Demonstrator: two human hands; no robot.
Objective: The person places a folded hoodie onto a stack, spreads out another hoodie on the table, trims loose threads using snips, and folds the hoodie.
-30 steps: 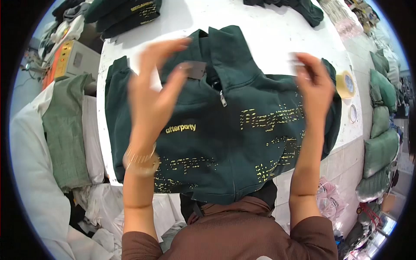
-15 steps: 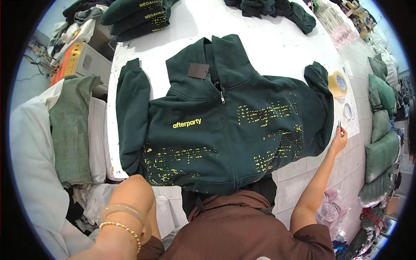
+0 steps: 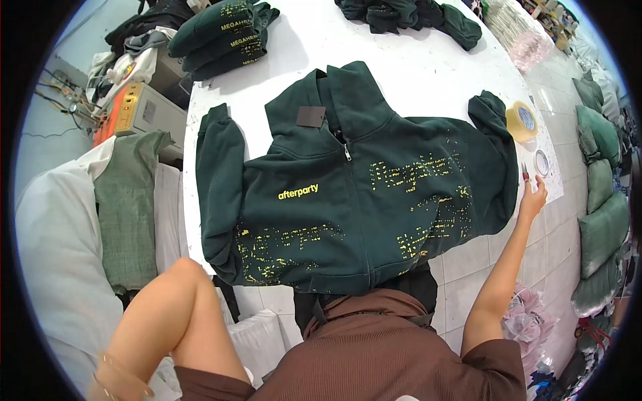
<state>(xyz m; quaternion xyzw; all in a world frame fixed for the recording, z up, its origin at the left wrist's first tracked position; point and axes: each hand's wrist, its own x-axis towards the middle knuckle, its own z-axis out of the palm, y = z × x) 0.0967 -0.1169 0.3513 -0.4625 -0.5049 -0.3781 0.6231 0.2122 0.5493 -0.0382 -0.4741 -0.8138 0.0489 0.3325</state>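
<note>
A dark green zip hoodie (image 3: 354,214) with yellow print lies spread out on the white table. A dark square tag (image 3: 311,116) rests on its hood, and its zipper pull is near the neck. My right hand (image 3: 532,195) is at the table's right edge with its fingers apart. Small thread snips (image 3: 525,173) with a reddish part lie right at its fingertips; whether they touch cannot be made out. Just beyond the fingers is a narrow tape roll (image 3: 542,162). Only my left forearm and blurred bracelets show at lower left; my left hand is out of view.
Folded green hoodies (image 3: 224,40) are stacked at the table's far left, and a dark garment heap (image 3: 411,20) lies at the back. A wide yellowish tape roll (image 3: 521,121) stands by the right sleeve. Sacks line both sides, with a machine (image 3: 137,110) at left.
My right hand has moved slightly up, its fingers now spread, and more of the snips shows. My left forearm has swung down and left. The view has shifted a little.
</note>
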